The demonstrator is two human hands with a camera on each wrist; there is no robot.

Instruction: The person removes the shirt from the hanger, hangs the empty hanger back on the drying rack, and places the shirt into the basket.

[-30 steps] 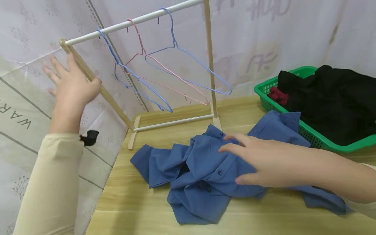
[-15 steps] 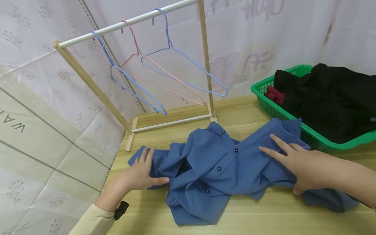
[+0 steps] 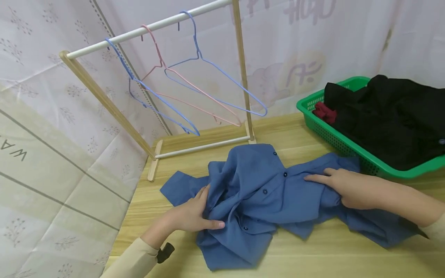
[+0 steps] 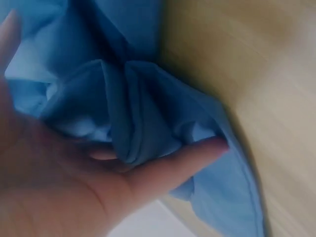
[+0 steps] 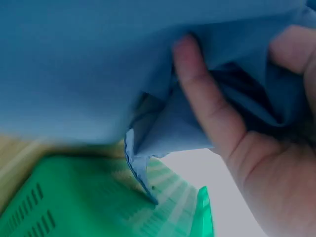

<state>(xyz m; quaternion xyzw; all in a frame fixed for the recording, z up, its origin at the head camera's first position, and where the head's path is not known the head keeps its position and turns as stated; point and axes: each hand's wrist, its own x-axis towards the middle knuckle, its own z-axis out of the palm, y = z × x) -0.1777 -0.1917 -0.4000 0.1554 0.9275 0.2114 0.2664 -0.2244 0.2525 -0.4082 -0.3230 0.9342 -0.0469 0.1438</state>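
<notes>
A crumpled blue buttoned shirt (image 3: 257, 197) lies on the wooden table in the head view. My left hand (image 3: 191, 214) rests against its left part, with the thumb stretched out over the cloth. In the left wrist view, folds of the shirt (image 4: 118, 103) bunch up between that thumb and the fingers. My right hand (image 3: 351, 189) holds the right part of the shirt, its index finger lying along the top and its thumb hidden by cloth. Blue cloth (image 5: 74, 64) surrounds the fingertips in the right wrist view; some fingers there are hidden.
A clothes rack (image 3: 153, 29) stands at the back left, carrying a blue hanger (image 3: 163, 102), a pink hanger (image 3: 201, 92) and another blue hanger (image 3: 229, 75). At the right, a green basket (image 3: 313, 119) holds black clothing (image 3: 393, 119) and a red cloth (image 3: 325, 112).
My left hand has come down from beside the rack onto the shirt, then slid right. The right hand has moved right across the shirt and into its cloth. The shirt has shifted and bunched up.
</notes>
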